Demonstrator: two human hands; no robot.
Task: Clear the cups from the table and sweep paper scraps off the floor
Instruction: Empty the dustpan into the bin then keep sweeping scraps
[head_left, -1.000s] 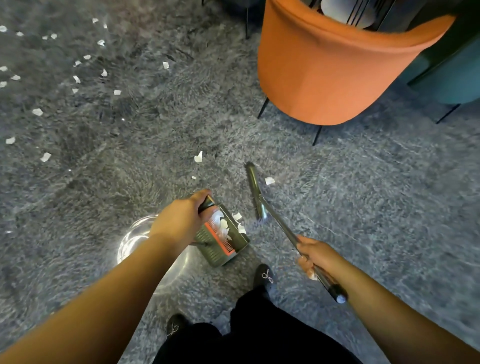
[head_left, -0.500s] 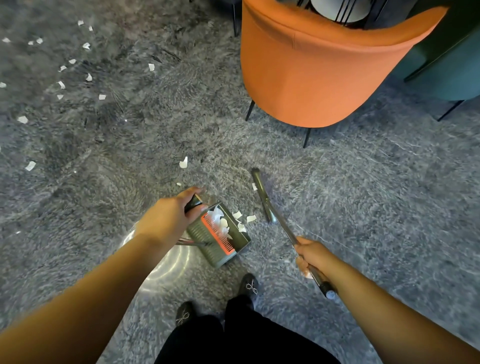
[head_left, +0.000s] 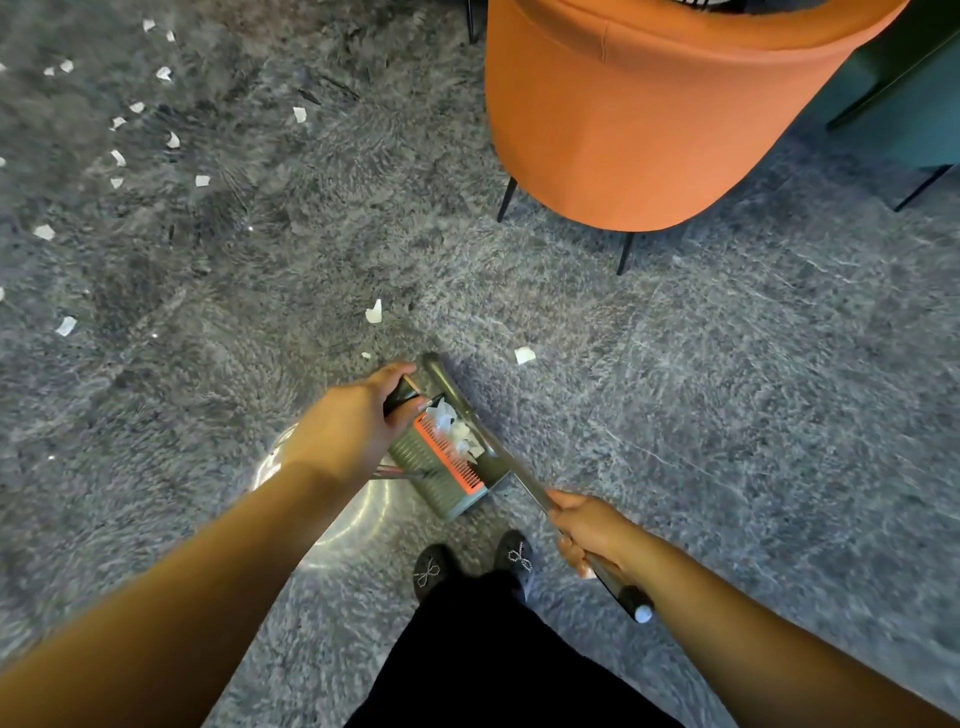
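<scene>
**Entry: sweeping scraps into the dustpan**

- Dustpan (head_left: 447, 467): set on the grey floor (head_left: 727, 441) at lower centre of the frame, its handle gripped by the left hand (head_left: 353, 426). White scraps are already gathered inside, beside the orange comb strip.
- Broom (head_left: 467, 415): its head is laid against the pan's open edge; the handle is clasped by the right hand (head_left: 592, 530), lower right of centre.
- Paper scraps: one (head_left: 524, 355) lies just beyond the broom head, another (head_left: 374, 312) near it, many more (head_left: 119, 156) are scattered at upper left.
- Orange chair (head_left: 649, 114): upper right.
- Method advised: the pan lip is best kept pressed flat to the floor, strokes kept short and low so light paper is not flicked away; near scraps should be taken first.
- Cups: none are seen.
</scene>
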